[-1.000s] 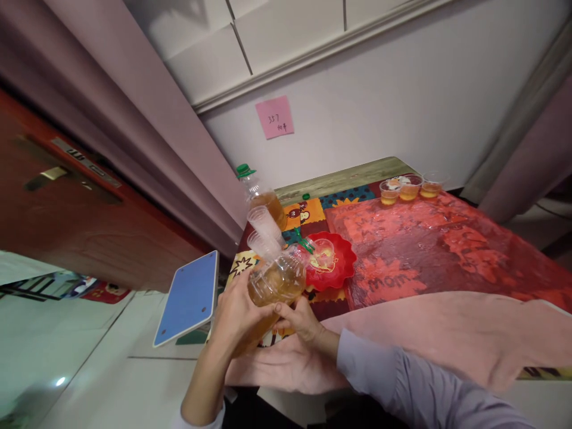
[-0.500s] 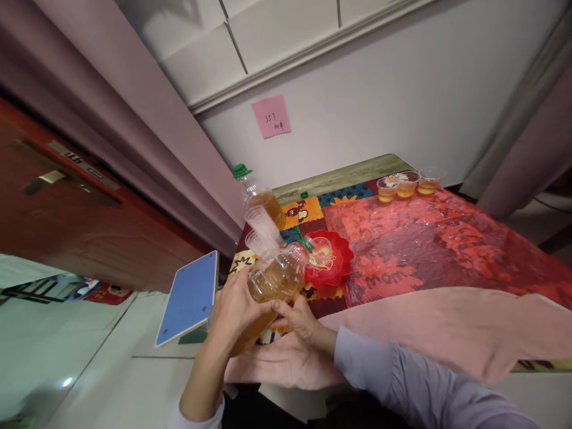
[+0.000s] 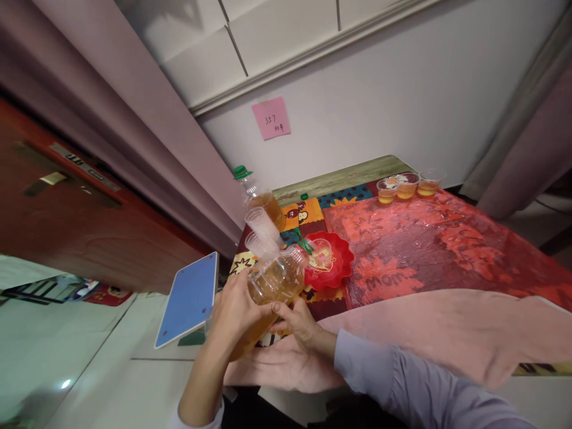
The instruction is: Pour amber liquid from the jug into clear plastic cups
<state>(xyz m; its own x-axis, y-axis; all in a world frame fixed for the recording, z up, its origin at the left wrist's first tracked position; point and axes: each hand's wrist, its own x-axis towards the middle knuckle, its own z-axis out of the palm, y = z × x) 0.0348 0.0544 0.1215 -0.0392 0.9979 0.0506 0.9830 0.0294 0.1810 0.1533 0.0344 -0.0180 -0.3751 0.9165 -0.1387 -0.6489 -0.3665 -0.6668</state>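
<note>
Near the near-left corner of the table (image 3: 429,238), the left hand (image 3: 235,310) is curling around the side of a clear bottle (image 3: 279,280) of amber liquid. The bottle is probably weighing heavy, its thin plastic likely yielding under a squeeze and slippery if wet; its body, below the shoulder, is offering the surest hold. It is tilting between both hands, neck pointing toward a red dish (image 3: 343,262). The right hand (image 3: 304,325) is clasping its other side. A clear cup (image 3: 322,251) is resting in the dish.
</note>
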